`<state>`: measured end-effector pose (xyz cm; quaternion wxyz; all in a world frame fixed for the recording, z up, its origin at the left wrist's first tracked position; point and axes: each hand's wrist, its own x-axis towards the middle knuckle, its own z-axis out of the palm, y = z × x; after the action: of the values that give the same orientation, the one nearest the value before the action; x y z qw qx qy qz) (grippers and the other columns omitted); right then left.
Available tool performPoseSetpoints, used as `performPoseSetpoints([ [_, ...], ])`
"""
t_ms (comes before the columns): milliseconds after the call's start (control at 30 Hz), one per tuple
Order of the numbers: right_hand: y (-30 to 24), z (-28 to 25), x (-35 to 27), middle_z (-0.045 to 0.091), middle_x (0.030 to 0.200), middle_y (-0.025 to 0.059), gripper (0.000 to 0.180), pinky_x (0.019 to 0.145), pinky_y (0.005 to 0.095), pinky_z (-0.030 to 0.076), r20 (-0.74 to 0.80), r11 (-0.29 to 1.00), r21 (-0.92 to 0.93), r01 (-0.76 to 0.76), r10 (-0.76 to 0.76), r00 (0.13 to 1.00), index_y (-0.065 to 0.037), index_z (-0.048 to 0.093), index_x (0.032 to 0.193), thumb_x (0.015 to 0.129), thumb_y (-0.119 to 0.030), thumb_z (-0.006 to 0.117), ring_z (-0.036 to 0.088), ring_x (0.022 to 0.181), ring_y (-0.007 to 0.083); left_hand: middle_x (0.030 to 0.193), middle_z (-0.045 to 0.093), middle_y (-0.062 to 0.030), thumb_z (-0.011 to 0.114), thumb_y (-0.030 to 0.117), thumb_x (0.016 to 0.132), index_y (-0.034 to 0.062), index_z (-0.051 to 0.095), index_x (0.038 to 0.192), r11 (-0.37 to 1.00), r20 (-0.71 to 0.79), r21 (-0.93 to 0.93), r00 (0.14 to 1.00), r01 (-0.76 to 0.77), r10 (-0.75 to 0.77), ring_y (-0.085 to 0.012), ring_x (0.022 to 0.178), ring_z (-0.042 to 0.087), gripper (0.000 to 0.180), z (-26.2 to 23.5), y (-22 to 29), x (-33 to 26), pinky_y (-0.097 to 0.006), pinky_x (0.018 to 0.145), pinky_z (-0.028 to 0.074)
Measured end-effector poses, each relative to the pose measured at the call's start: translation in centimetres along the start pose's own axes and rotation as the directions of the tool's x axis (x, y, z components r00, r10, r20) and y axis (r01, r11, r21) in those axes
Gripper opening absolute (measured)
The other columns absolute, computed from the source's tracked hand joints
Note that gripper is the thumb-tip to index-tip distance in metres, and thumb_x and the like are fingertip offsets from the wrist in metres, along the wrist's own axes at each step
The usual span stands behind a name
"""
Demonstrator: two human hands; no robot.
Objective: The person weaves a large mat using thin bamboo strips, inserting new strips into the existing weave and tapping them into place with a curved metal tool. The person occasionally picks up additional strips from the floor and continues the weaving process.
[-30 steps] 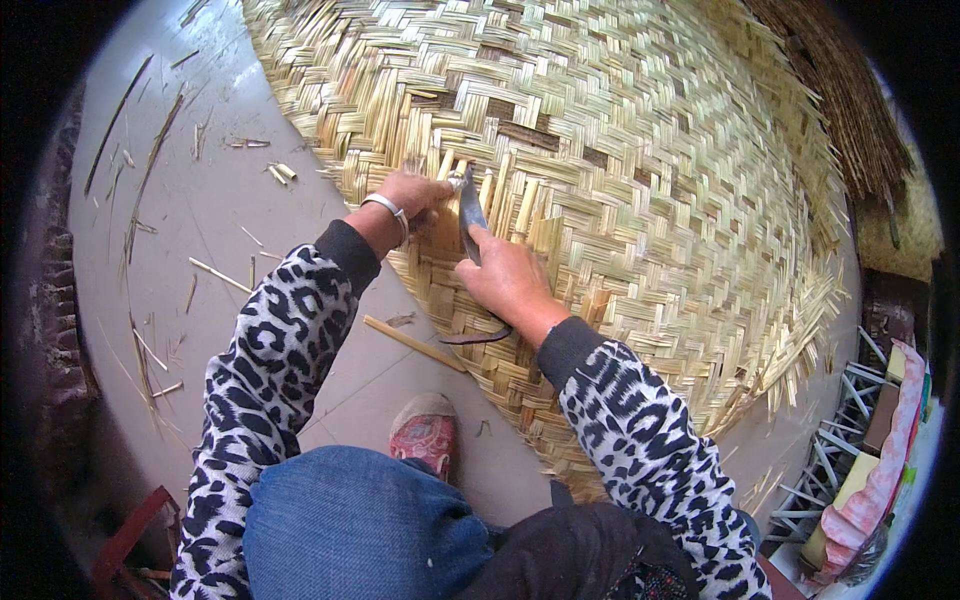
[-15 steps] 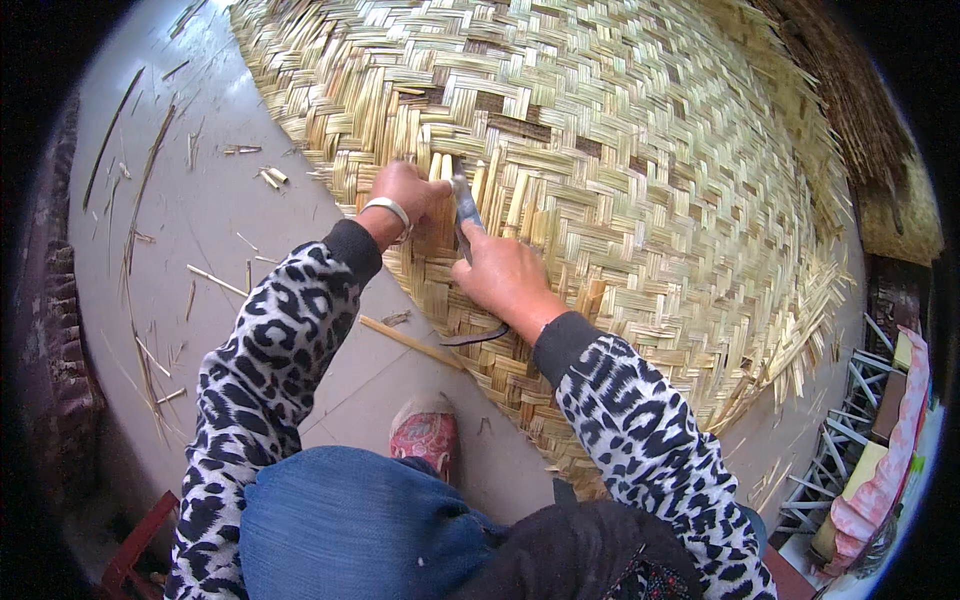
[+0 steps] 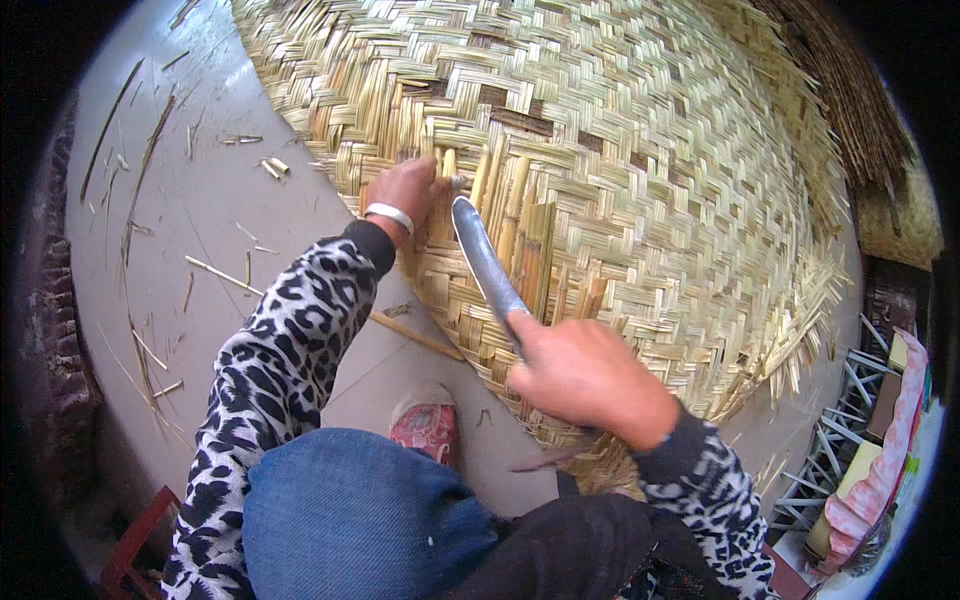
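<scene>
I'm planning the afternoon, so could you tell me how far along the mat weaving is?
Most of the woven bamboo mat is tightly plaited. In hand: the left hand presses strips at the near edge while the right hand holds a knife against them. Left: loose strip ends fringe the right border unwoven.

One woven mat (image 3: 640, 150) — one knife (image 3: 485, 265) — two hands.

The knife (image 3: 487, 268) handle is hidden inside the right hand (image 3: 590, 380), and the woven mat (image 3: 650, 150) runs past the top edge.
</scene>
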<state>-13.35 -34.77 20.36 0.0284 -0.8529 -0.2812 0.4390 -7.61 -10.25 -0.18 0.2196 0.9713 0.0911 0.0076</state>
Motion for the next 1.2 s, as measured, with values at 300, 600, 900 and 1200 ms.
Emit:
performPoseSetpoints([
  [300,4.1,-0.8,-3.9,0.057,0.077,0.0037,0.063,0.046,0.0193,0.038,-0.072,0.322,0.945,0.061,0.024,0.997,-0.005,0.036,0.151,0.091,-0.008,0.054,0.050,0.054,0.0066,0.094,0.064,-0.0001,0.063,0.024,0.097,-0.0025,0.056,0.129,0.375,0.578,-0.753,0.816,0.540,-0.014,-0.0117,0.069,0.064,0.042,-1.9,1.7,0.0,-0.021,0.053,0.049],
  [600,3.6,2.5,0.9,0.054,0.076,-0.0011,0.057,0.048,0.0194,0.038,0.006,0.317,0.948,0.029,-0.110,0.994,-0.005,0.040,0.149,0.094,-0.013,0.056,0.046,0.052,0.0050,0.068,0.066,-0.0078,0.064,0.013,0.092,-0.0030,0.067,0.089,0.443,0.516,-0.715,0.836,0.541,-0.188,-0.0161,0.053,0.066,0.017,-0.3,2.4,-2.6,-0.027,0.044,0.050],
  [900,5.3,3.0,6.0,0.064,0.125,0.0247,0.059,0.099,0.0330,0.047,-0.185,0.723,0.672,0.162,-0.048,0.982,0.003,0.055,0.134,0.085,-0.029,0.058,0.064,0.114,0.0282,0.076,0.063,-0.0013,0.066,0.017,0.093,0.0018,0.065,0.101,0.241,0.595,-0.734,0.773,0.634,-0.221,-0.0108,0.060,0.064,0.017,-0.2,1.9,-3.2,-0.025,0.050,0.051],
  [1200,5.1,-0.1,5.6,0.063,0.087,0.0026,0.053,0.066,0.0261,0.047,-0.015,0.751,0.660,0.019,-0.012,1.000,-0.004,0.055,0.138,0.089,-0.024,0.059,0.054,0.071,0.0101,0.073,0.061,0.0003,0.066,0.027,0.095,0.0074,0.064,0.096,0.023,0.642,-0.740,0.715,0.673,-0.275,-0.0103,0.057,0.060,0.020,-0.6,2.6,-2.9,-0.024,0.048,0.047],
])
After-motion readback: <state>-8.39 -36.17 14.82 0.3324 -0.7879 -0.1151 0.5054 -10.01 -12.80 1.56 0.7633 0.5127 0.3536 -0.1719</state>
